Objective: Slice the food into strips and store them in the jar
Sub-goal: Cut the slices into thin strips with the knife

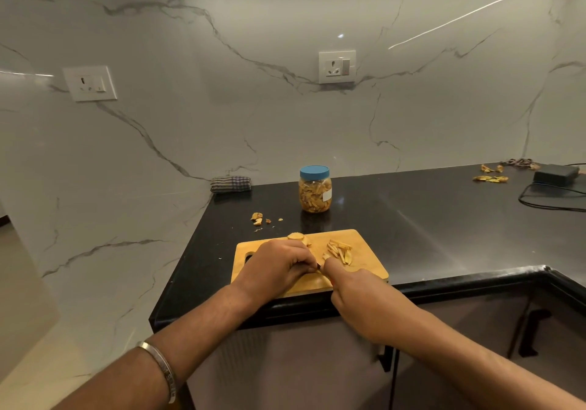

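A wooden cutting board (364,251) lies at the front edge of the black counter. My left hand (279,267) rests on the board with its fingers curled over a small piece of food, most of it hidden. My right hand (358,292) grips a knife handle, index finger stretched along it; the blade is barely visible between the hands. A pile of cut strips (341,251) lies on the board's right part, and an uncut yellowish chunk (296,236) sits at its far edge. Behind the board stands the clear jar (315,189) with a blue lid on, full of strips.
Peel scraps (258,218) lie on the black counter (428,219) left of the jar. A checked cloth (231,183) sits against the marble wall. At the far right are more peelings (491,178), a black box (556,175) and a cable (545,203).
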